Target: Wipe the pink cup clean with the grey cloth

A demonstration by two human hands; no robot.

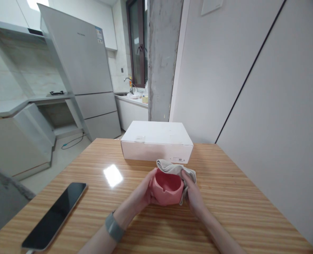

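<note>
A pink ashtray (pixel 168 196), bowl-shaped with a notch in its rim, is held just over the table in front of me. My left hand (pixel 145 190) grips its left side, the thumb up near the rim. At its right, my right hand (pixel 193 195) is closed on a light grey cloth (pixel 175 168), pressing it against the ashtray's rim and outer wall. Part of the cloth drapes over the far rim, and a fold hangs down on the right. The fingers of my right hand are partly hidden behind the cloth.
A white box (pixel 156 151) stands on the wooden table (pixel 225 197) beyond my hands. On the left lies a black-screened phone (pixel 57 215) with a cable at its near end. A wall (pixel 278 116) runs along the right; a fridge (pixel 84 70) stands behind.
</note>
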